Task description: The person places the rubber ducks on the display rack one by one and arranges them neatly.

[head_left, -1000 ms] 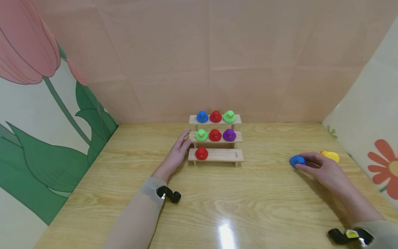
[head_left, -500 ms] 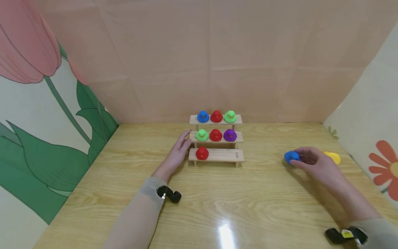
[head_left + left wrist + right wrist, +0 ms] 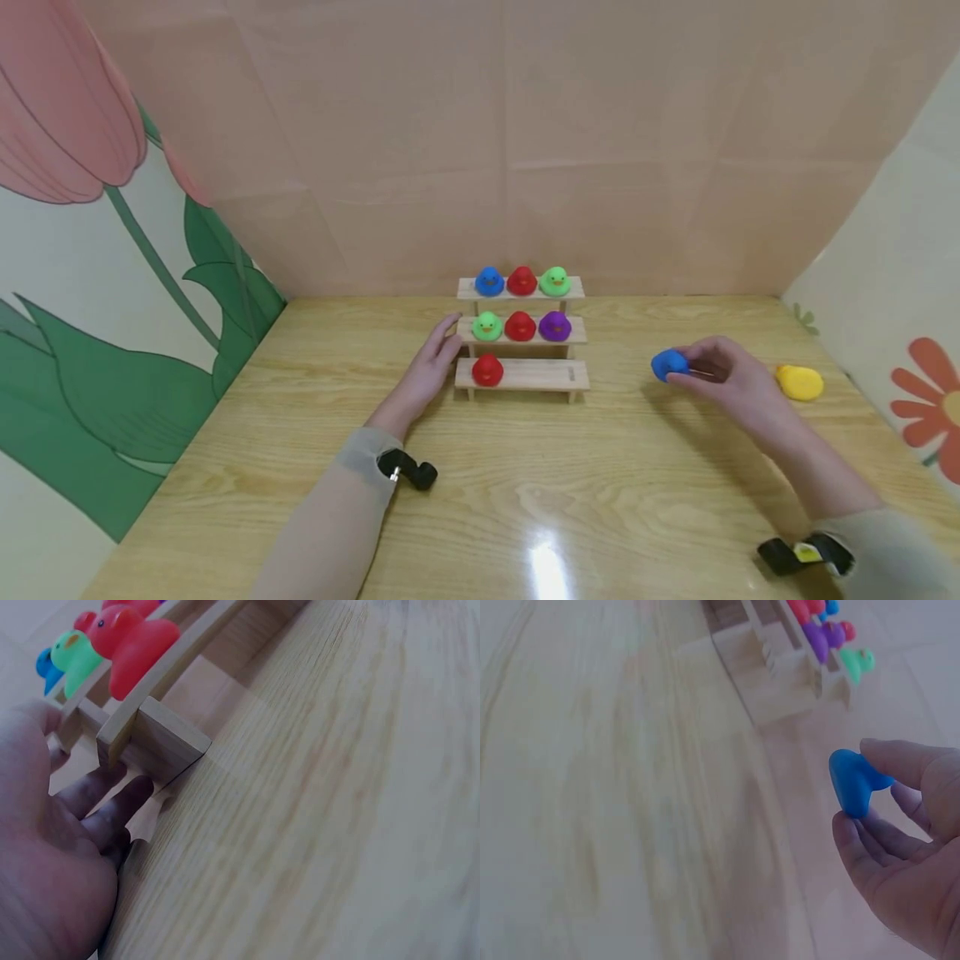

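My right hand pinches a blue rubber duck between thumb and fingers, held above the table to the right of a three-step wooden stand. In the right wrist view the same blue duck sits at the fingertips. My left hand rests at the stand's left side, fingers loosely extended; in the left wrist view its fingers lie near the stand's leg. One red duck is at the left of the lowest step. The middle step bears green, red and purple ducks; the top one, blue, red and green.
A yellow duck lies on its side on the wooden table at the right. Behind stands a pinkish covered wall, with flower-painted panels at both sides.
My right hand has lifted the blue duck and carried it leftward, away from the yellow duck, which now shows fully. The left hand stays in place.
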Available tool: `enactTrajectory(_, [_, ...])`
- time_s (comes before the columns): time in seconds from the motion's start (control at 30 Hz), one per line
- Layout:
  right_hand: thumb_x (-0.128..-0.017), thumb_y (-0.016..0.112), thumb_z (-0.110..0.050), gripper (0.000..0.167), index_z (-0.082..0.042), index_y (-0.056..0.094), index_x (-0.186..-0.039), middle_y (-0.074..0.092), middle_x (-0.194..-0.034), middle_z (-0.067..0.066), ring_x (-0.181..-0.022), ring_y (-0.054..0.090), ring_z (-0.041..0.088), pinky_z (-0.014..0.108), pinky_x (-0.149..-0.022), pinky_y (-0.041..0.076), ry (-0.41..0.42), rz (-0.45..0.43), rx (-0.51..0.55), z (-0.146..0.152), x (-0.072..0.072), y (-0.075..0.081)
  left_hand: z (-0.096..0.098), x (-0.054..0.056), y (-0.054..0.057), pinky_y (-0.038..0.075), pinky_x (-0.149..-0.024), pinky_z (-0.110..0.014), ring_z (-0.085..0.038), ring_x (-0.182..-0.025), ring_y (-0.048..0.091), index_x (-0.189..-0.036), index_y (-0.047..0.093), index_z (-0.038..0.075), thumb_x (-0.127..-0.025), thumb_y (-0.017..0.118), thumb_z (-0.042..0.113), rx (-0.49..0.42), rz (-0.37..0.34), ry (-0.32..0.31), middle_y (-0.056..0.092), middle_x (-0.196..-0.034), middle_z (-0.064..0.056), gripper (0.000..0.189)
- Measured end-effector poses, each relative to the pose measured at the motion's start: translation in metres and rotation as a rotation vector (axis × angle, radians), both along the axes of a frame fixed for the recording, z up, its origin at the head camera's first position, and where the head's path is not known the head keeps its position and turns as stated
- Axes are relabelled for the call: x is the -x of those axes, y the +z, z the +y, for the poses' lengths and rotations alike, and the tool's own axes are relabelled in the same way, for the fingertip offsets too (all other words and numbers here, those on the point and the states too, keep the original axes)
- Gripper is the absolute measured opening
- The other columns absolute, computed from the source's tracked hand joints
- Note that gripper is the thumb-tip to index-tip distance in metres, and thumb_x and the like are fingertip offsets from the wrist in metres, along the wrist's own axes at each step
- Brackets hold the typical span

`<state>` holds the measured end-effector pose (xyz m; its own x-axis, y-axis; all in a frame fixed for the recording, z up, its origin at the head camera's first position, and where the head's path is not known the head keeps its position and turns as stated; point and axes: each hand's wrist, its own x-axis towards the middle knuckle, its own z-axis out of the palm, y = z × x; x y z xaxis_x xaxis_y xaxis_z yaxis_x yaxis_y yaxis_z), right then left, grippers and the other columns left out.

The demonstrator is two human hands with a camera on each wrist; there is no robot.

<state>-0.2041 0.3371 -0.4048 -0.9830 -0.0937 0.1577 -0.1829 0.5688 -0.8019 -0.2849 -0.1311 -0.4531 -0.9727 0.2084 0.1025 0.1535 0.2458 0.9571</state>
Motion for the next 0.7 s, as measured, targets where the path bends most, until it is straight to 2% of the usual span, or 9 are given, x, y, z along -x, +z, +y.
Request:
enactTrajectory(0.1, [-0.105,0.080,-0.031,0.049,-0.002,0.058,-0.138,0.065,-0.147,0.019,-0.112,0.063,-0.008,0.010,-0.088,0.054,0.014,0.001,-0.004,-0.010,0.001,0.005,0.000,0.000,-0.001,0.020,-0.132,-0.060,-0.030,-0.166,0.022,-0.172,0.034,0.044,-0.117,0.044,0.059,0.011,0.001,0.002,0.032,-0.179,0.000,0.058])
enactTrajectory(0.23, [-0.105,0.080,-0.032,0.048,-0.002,0.059,-0.137,0.065,-0.147,0.020,-0.114,0.063,-0.004,0.010,-0.090,0.053,0.036,0.009,0.003,-0.024,0.001,0.011,0.000,0.001,-0.002,0.021,-0.132,-0.060,-0.031,-0.166,0.023,-0.172,0.034,0.045,-0.116,0.045,0.060,0.016,0.002,0.001,0.033,-0.178,0.000,0.058])
enactTrajectory(0.53, [-0.105,0.080,-0.033,0.048,-0.002,0.058,-0.135,0.066,-0.146,0.017,-0.131,0.066,0.034,0.014,-0.094,0.055,0.101,-0.012,0.067,-0.053,0.000,0.023,0.000,0.000,-0.001,0.021,-0.133,-0.058,-0.029,-0.166,0.024,-0.171,0.035,0.045,-0.117,0.044,0.059,0.005,0.004,0.006,0.033,-0.178,0.000,0.057])
enactTrajectory(0.7, [-0.105,0.080,-0.036,0.050,-0.003,0.058,-0.135,0.066,-0.145,0.015,-0.135,0.063,0.041,0.015,-0.095,0.054,0.130,-0.029,0.088,-0.066,0.000,0.027,0.000,-0.001,-0.001,0.022,-0.132,-0.059,-0.030,-0.166,0.024,-0.171,0.034,0.047,-0.116,0.044,0.060,0.013,-0.004,0.006,0.033,-0.178,0.000,0.057])
